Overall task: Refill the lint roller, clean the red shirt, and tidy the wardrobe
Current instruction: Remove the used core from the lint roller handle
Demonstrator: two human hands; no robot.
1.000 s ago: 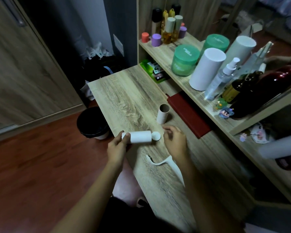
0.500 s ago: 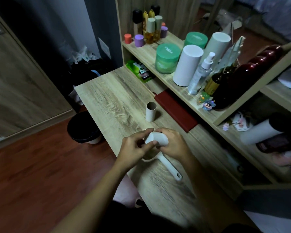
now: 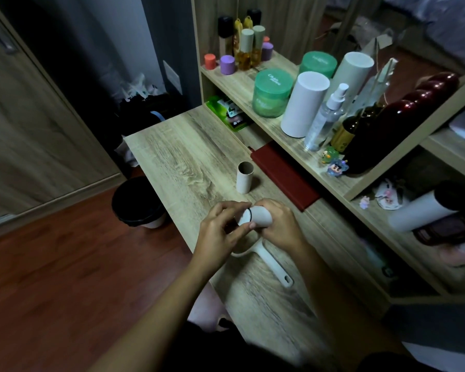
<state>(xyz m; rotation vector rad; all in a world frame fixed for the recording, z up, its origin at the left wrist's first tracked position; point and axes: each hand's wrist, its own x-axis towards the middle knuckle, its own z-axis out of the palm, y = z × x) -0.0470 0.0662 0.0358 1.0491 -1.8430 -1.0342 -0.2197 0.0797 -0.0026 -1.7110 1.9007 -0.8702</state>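
Both forearms enter from 6 o'clock and meet over the desk (image 3: 185,146).

Left hand (image 3: 220,233): fingers curled. Thumb and fingertips pinch the 9 o'clock end of the refill roll (image 3: 259,216), where a thin dark ring shows.

Right hand (image 3: 281,226): wrapped round the roll's body from the 3 o'clock side and clamped on it. The roll is white and held just above the desk, axis roughly 9 to 3. Cannot tell whether it sits on a spindle, since the hands cover it.

Lint roller handle (image 3: 273,264): white, flat on the desk under the hands. The grip runs toward 4 o'clock, with a hang-hole at the tip. The curved neck shows at 6 o'clock of the left hand.

Cardboard core (image 3: 244,177): at 12 o'clock from the hands, near but apart from them. It stands upright with its open end up.

Red book (image 3: 285,175): just beside the core at 3 o'clock, lying flat, far edge under the shelf (image 3: 242,84).

Bin (image 3: 134,208): on the floor at 9 o'clock, against the desk edge, with a dark liner.

Shelf top, 1 o'clock and farthest: green jar (image 3: 273,92), white cylinder (image 3: 304,103) just beside it at 3 o'clock, then a clear spray bottle (image 3: 325,116).
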